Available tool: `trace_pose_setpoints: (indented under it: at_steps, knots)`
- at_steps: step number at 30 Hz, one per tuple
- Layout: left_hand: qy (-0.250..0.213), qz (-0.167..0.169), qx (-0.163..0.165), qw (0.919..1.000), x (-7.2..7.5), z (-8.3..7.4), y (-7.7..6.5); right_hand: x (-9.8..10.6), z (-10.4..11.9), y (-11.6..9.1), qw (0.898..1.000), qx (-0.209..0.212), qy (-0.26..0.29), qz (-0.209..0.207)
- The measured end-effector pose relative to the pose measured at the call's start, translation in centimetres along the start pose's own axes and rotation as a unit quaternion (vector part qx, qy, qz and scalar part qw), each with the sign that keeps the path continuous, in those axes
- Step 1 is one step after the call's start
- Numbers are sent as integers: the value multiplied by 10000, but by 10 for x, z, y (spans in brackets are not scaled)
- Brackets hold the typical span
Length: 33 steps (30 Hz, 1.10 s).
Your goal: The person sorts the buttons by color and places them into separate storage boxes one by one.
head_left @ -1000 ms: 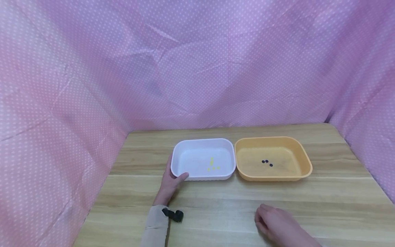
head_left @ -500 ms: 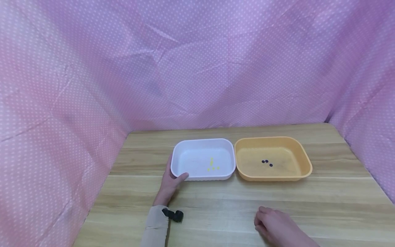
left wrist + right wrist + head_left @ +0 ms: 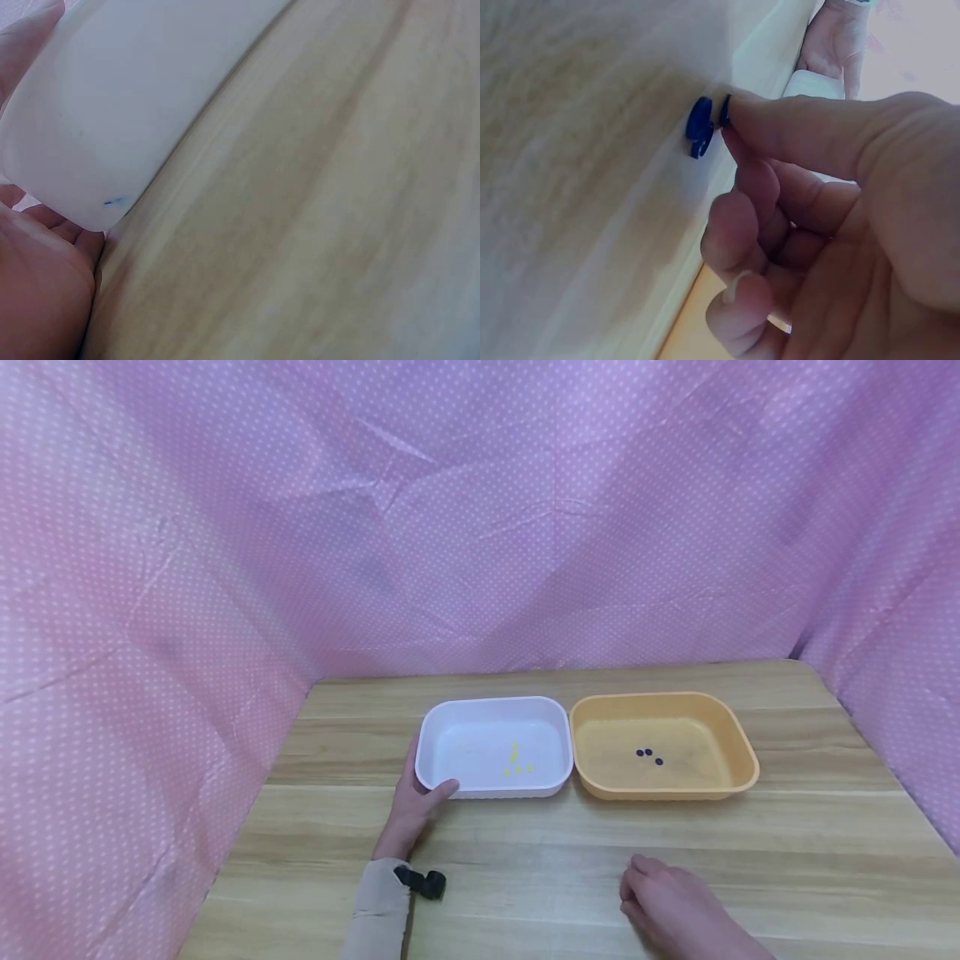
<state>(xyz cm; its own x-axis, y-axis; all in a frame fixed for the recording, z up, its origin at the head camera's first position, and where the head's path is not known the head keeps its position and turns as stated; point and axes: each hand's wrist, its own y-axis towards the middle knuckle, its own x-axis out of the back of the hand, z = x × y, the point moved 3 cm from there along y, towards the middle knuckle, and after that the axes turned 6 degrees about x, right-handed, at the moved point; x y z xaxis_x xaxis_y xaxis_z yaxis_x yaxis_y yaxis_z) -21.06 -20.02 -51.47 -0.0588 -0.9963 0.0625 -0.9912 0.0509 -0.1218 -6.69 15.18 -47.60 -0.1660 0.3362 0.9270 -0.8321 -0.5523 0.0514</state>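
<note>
My left hand [image 3: 411, 800] holds the near left corner of a white plastic tray [image 3: 442, 785], its thumb along the front rim and its fingers round the outer side. Several tiny yellow pieces [image 3: 513, 758] lie inside that tray. Over the tabletop in front of the trays is my right hand [image 3: 671, 902]. In the right wrist view, its thumb and forefinger pinch a small blue disc [image 3: 725, 111]. Right beside the fingertips are more blue discs [image 3: 700, 118], close together on the table; how many is unclear. The head view hides these behind the hand.
An orange tray [image 3: 667, 795] stands against the white tray's right side, with three dark discs [image 3: 648, 752] inside. Both sit on a wood-grain table [image 3: 517, 860]. Pink dotted cloth [image 3: 480, 527] hangs behind the table and along both sides.
The right hand has shifted only slightly, its fingertips dipping toward the table edge and coming back. The left hand and both trays look unmoved.
</note>
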Motion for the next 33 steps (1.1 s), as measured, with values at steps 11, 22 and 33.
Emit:
trace_pose_setpoints:
  at_steps: [11, 22, 33]
  knots:
    - [152, -108, 122, 9998, -1, 0, -1, -1, 1, 5, 9952, -556, -521, 605]
    - [21, 50, 171, 9998, -4, -14, -7, 0, 6, 5, 9965, -286, -572, 542]
    - [32, -12, 154, 9999, -3, -10, -5, -1, 5, 6, 9960, -375, -391, 704]
